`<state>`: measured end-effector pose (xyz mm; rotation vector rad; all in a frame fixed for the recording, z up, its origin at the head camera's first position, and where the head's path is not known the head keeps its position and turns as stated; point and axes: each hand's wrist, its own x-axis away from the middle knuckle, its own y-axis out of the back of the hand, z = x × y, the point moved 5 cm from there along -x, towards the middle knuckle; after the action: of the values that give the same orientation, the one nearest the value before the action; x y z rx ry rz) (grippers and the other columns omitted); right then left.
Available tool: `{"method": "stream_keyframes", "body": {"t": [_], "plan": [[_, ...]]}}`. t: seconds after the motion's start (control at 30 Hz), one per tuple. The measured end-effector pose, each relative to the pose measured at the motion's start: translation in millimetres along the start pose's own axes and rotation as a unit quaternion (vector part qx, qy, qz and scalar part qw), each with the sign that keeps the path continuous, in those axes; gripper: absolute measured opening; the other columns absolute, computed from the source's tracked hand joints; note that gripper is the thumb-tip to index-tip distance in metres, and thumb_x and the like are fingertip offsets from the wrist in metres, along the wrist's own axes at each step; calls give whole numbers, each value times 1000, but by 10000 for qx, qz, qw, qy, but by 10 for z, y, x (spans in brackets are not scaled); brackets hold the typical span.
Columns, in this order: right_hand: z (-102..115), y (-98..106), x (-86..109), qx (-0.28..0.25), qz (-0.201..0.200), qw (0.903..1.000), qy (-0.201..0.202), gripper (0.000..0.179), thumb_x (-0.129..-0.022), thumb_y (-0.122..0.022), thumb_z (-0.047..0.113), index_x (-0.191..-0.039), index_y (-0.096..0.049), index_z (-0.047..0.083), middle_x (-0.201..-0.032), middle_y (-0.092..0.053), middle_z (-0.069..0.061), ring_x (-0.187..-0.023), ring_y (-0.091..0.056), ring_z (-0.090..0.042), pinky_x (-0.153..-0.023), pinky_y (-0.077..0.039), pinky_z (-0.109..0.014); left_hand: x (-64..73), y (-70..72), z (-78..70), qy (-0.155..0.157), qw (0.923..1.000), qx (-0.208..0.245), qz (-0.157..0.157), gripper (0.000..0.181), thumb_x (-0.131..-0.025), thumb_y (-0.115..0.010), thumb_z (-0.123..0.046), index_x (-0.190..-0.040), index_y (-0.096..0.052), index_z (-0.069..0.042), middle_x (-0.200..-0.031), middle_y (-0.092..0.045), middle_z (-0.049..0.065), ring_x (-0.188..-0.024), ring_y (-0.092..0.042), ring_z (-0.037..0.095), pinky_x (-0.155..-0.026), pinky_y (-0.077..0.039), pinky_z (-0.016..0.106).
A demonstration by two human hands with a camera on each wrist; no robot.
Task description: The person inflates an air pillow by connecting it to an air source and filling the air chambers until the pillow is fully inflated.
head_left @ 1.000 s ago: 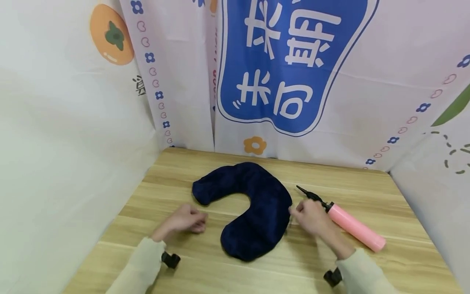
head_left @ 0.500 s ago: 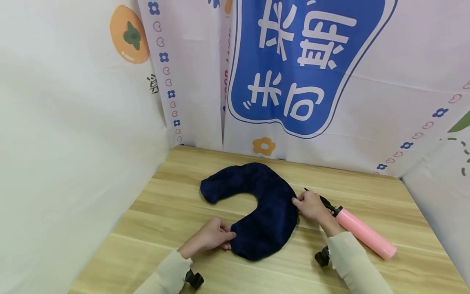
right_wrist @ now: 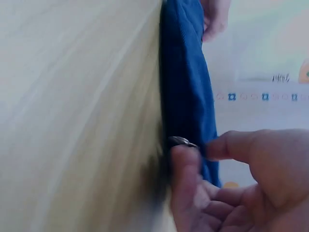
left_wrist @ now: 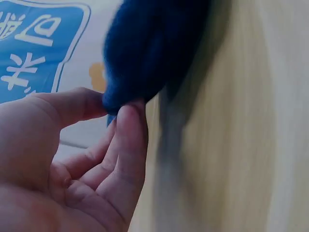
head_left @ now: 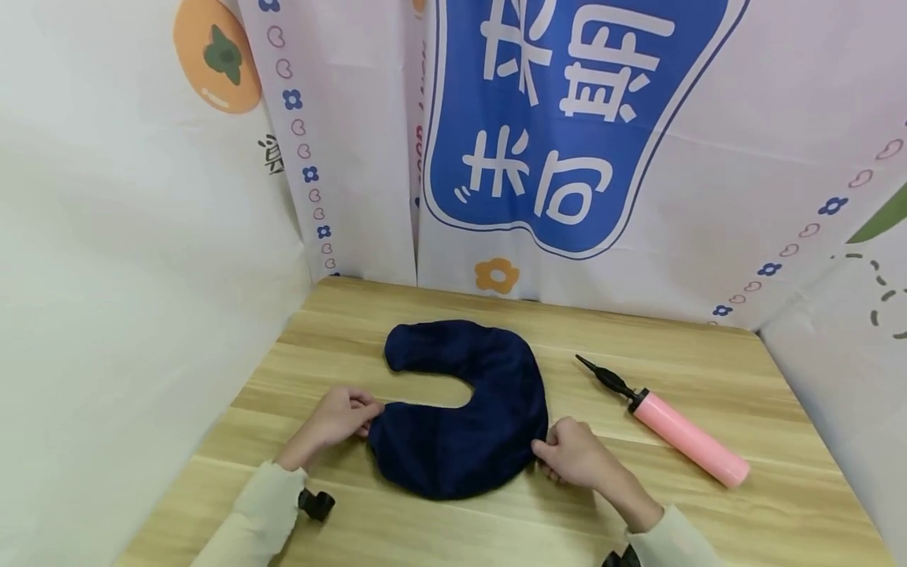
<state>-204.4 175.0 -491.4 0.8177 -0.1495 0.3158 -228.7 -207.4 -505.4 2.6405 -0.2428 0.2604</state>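
A dark navy, U-shaped neck pillow [head_left: 489, 394] lies flat on the table in the head view, its gap facing left. At the tip of its nearer arm, my left hand [head_left: 340, 421] pinches the fabric between thumb and fingers. The left wrist view shows that pinched navy corner [left_wrist: 145, 63] close up. On the pillow's near right edge, my right hand [head_left: 574, 455] grips with thumb and forefinger. A small shiny dark piece [right_wrist: 181, 141] shows at the thumb tip in the right wrist view; its kind is unclear.
Right of the pillow, a pink hand pump [head_left: 690, 439] with a black nozzle [head_left: 605, 376] lies diagonally on the wooden table [head_left: 453, 531]. Printed white cloth walls [head_left: 368, 173] stand behind and on both sides.
Both hands have come onto the pillow's edge. Over the last half second the pillow has turned clockwise, its nearer arm swinging left with my left hand. My right hand is nearer the body.
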Motion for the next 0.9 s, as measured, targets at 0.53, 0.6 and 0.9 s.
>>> {"method": "stream_keyframes", "body": {"t": [0.53, 0.6, 0.9], "plan": [[-216, 459, -1066, -161, -352, 9992, 52, 53, -107, -58, 34, -59, -41, 21, -51, -39, 7, -46, -32, -10, -49, -30, -25, 192, -221, -37, 9, 9987, -393, 319, 26, -97, -76, -23, -87, -61, -5, -63, -66, 0, -63, -71, 16, -61, -61, 31], [-242, 446, -1046, -302, -397, 9987, 95, 53, -107, -59, 27, -59, -38, 20, -52, -36, 8, -46, -33, -10, -49, -30, -24, 177, -195, -12, 32, 9991, -315, 270, 23, -97, -76, -19, -98, -65, 1, -71, -71, 4, -64, -71, 16, -64, -63, 32], [-273, 347, -402, -620, -553, 9965, 31, 36, -104, -64, 14, -69, -61, 7, -60, -64, -3, -51, -55, -10, -49, -49, -25, -115, 162, -25, -236, 9964, -571, -576, 27, -97, -76, -16, -111, -72, 7, -93, -79, 15, -71, -72, 17, -66, -62, 32]]}}
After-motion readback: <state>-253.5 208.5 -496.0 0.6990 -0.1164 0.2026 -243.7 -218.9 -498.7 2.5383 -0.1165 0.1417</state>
